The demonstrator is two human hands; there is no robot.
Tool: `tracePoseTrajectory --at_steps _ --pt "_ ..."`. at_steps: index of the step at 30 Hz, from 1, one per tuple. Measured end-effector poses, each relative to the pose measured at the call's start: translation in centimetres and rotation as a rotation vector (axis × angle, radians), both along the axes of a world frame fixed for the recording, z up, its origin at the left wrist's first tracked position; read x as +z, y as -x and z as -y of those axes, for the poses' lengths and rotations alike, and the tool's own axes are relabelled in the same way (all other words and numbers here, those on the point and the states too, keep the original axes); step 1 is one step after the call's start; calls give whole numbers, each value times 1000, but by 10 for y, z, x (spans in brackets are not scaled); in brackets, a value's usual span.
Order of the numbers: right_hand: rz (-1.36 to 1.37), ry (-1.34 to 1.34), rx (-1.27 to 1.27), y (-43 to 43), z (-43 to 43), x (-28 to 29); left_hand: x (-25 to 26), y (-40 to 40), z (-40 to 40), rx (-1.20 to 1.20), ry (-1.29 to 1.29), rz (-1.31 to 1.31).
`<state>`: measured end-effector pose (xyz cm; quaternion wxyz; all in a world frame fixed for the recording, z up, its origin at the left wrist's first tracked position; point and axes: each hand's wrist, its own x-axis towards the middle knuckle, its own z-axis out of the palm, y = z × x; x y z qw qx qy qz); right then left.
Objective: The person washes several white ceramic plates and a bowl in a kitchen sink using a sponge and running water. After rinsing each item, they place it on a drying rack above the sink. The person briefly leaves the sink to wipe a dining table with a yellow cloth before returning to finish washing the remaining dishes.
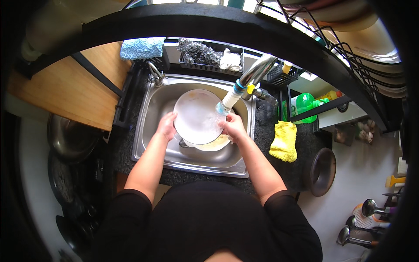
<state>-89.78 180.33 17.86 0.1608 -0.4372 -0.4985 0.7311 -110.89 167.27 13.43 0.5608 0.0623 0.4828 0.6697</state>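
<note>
A white plate [198, 118] is held above the stainless steel sink [154, 111], gripped at its left edge by my left hand [168, 125] and at its right edge by my right hand [233, 127]. Water runs onto its right side from the white flexible nozzle [228, 102] of the chrome faucet [258, 70]. Beneath the held plate, another light-coloured dish [214, 145] lies in the basin, mostly hidden. Part of the dark drain [184, 143] shows beside it.
A yellow cloth [283, 141] lies on the dark counter at the right, near green bottles [304, 106]. A small tap [156, 76] stands at the sink's back left corner. Behind are a blue cloth [143, 48] and a black basket with steel wool [196, 51]. A dark shelf frame [196, 19] arches overhead.
</note>
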Motion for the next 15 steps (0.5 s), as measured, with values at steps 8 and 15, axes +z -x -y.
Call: tracePoseTrajectory --at_steps 8,15 --pt "358 73 92 -46 -34 -20 2 -36 13 -348 291 100" --pt "-139 361 4 -28 11 -46 63 -7 11 -331 335 -289"
